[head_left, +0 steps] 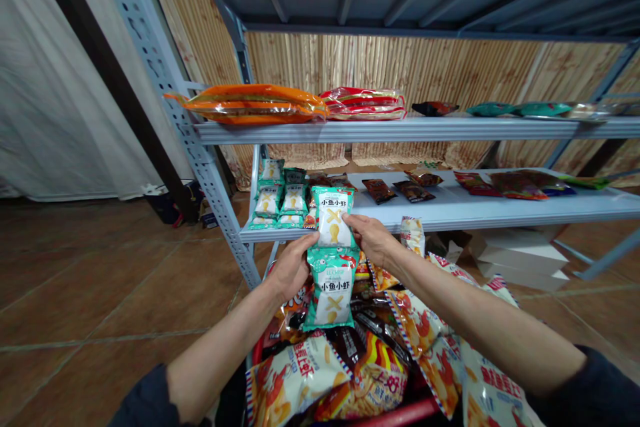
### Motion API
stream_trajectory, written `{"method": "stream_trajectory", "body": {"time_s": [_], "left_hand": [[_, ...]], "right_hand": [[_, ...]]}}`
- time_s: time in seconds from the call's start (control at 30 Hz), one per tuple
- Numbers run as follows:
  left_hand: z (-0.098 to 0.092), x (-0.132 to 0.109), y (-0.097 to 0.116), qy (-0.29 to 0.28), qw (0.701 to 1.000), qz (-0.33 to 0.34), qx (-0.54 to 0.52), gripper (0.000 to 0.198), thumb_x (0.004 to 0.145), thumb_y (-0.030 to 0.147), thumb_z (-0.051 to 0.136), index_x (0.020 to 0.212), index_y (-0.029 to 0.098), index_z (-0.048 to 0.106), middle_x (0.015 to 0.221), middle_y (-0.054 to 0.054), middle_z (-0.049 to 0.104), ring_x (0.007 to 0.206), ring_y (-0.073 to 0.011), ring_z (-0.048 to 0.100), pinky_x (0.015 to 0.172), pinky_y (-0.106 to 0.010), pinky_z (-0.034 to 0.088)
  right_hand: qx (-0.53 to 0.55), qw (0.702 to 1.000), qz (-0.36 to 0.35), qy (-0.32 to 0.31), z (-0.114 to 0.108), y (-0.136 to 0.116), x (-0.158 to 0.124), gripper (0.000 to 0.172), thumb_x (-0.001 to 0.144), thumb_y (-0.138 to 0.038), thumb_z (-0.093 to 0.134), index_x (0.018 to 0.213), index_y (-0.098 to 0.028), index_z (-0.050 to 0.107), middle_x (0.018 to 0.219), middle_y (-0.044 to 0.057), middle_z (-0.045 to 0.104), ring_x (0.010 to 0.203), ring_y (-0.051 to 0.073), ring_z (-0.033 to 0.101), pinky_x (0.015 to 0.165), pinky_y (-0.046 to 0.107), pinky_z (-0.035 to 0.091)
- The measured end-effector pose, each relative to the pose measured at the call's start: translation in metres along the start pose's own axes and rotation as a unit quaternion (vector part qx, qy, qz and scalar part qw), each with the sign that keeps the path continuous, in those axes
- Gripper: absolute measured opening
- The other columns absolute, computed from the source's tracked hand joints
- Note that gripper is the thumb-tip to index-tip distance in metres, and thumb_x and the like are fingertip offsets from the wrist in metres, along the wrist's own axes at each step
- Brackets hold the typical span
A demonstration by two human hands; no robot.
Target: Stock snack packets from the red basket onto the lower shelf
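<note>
Teal-and-white packet (333,217) at center of frame, upright, printed front toward camera, in front of the lower shelf (480,210). Second teal packet (331,293) directly below it, edges meeting — can't tell if the two are joined. Left hand (293,267) comes from lower left, fingers nearly closed, pinching the upper one's left edge near its bottom. Right hand (373,237) comes from lower right, thumb on the printed front near the right edge, grip narrow on the same packet; remaining fingers of both hands mostly hidden. Dark sleeves (585,383) in both bottom corners.

Bottom center: red-rimmed container (400,412) heaped with white snack bags (297,377), a yellow-and-red bag (381,370) and dark brown bags, under and around the lower packet. More white bags toward lower right, below the right forearm.

Left of center, on the lower shelf: small teal packets (294,199), stacked, just left of the held pair. Dark small packets (379,191) lie flat to the right. Upper shelf (425,130): orange bag (260,105) at left, red-striped bag (367,105) touching it, flat teal bags (543,109) toward upper right. White boxes (520,250) on the floor, right of frame — below the lower shelf.
</note>
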State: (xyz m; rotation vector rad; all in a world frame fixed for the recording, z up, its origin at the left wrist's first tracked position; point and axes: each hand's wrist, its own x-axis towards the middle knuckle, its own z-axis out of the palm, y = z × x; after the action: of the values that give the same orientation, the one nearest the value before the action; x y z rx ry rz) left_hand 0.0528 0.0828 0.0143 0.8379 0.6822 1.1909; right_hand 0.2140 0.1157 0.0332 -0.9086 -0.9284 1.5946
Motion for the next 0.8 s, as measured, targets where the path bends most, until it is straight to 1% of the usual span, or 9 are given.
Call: {"method": "stream_trajectory", "body": {"time_s": [0.13, 0.2, 0.33, 0.5, 0.6, 0.73, 0.8], "left_hand": [[-0.003, -0.002, -0.002, -0.004, 0.999, -0.036, 0.037, 0.036, 0.076, 0.033, 0.062, 0.104, 0.012, 0.064, 0.101, -0.010, 0.068, 0.094, -0.0233, 0.062, 0.085, -0.035, 0.046], [-0.003, -0.002, -0.002, -0.008, 0.998, -0.047, 0.050, 0.035, 0.075, 0.034, 0.064, 0.101, 0.011, 0.066, 0.099, -0.011, 0.069, 0.094, -0.0235, 0.062, 0.085, -0.035, 0.046], [-0.001, -0.001, -0.003, 0.006, 0.997, -0.044, 0.058, 0.035, 0.073, 0.034, 0.065, 0.099, 0.011, 0.066, 0.100, -0.011, 0.069, 0.094, -0.0226, 0.062, 0.087, -0.034, 0.045], [0.000, 0.002, -0.005, 0.016, 0.999, -0.011, 0.029, 0.032, 0.075, 0.032, 0.065, 0.100, 0.012, 0.066, 0.103, -0.010, 0.068, 0.097, -0.0212, 0.061, 0.090, -0.033, 0.044], [0.000, 0.005, -0.006, 0.027, 1.000, 0.003, 0.015, 0.032, 0.074, 0.031, 0.065, 0.101, 0.012, 0.065, 0.103, -0.010, 0.068, 0.097, -0.0207, 0.062, 0.091, -0.033, 0.044], [0.001, 0.012, -0.006, 0.049, 0.999, 0.010, -0.003, 0.030, 0.073, 0.029, 0.067, 0.099, 0.013, 0.065, 0.100, -0.008, 0.069, 0.094, -0.0201, 0.063, 0.092, -0.034, 0.044], [0.002, 0.015, -0.006, 0.060, 0.998, 0.017, -0.012, 0.029, 0.073, 0.027, 0.067, 0.099, 0.014, 0.065, 0.099, -0.008, 0.069, 0.094, -0.0198, 0.063, 0.092, -0.034, 0.044]], "right_hand": [[0.007, 0.999, -0.005, 0.049, 0.003, -0.005, 0.004, 0.010, 0.072, -0.024, 0.066, 0.076, -0.015, 0.063, 0.061, 0.001, 0.068, 0.048, 0.012, 0.056, 0.051, 0.024, 0.047], [0.007, 0.999, -0.003, 0.052, 0.004, -0.007, 0.007, 0.010, 0.073, -0.023, 0.065, 0.078, -0.015, 0.063, 0.060, 0.001, 0.067, 0.048, 0.012, 0.056, 0.051, 0.024, 0.047], [0.004, 0.999, 0.009, 0.037, 0.000, -0.007, 0.010, 0.018, 0.071, -0.029, 0.068, 0.080, -0.015, 0.062, 0.059, 0.001, 0.066, 0.048, 0.013, 0.056, 0.052, 0.026, 0.047], [0.023, 1.000, 0.013, 0.001, -0.011, -0.002, 0.009, 0.022, 0.070, -0.034, 0.069, 0.080, -0.017, 0.060, 0.060, -0.001, 0.065, 0.050, 0.012, 0.054, 0.053, 0.024, 0.045], [0.006, 0.999, 0.042, -0.008, -0.017, 0.001, 0.002, 0.028, 0.072, -0.044, 0.065, 0.081, -0.018, 0.061, 0.061, -0.002, 0.064, 0.051, 0.011, 0.053, 0.054, 0.024, 0.044], [-0.029, 0.993, 0.104, -0.043, -0.023, 0.007, -0.015, 0.040, 0.075, -0.056, 0.055, 0.090, -0.019, 0.062, 0.074, 0.002, 0.068, 0.061, 0.013, 0.057, 0.064, 0.028, 0.045], [-0.045, 0.991, 0.111, -0.067, -0.025, 0.010, -0.024, 0.043, 0.076, -0.057, 0.053, 0.094, -0.020, 0.062, 0.081, 0.003, 0.068, 0.066, 0.014, 0.059, 0.067, 0.029, 0.045]]}}
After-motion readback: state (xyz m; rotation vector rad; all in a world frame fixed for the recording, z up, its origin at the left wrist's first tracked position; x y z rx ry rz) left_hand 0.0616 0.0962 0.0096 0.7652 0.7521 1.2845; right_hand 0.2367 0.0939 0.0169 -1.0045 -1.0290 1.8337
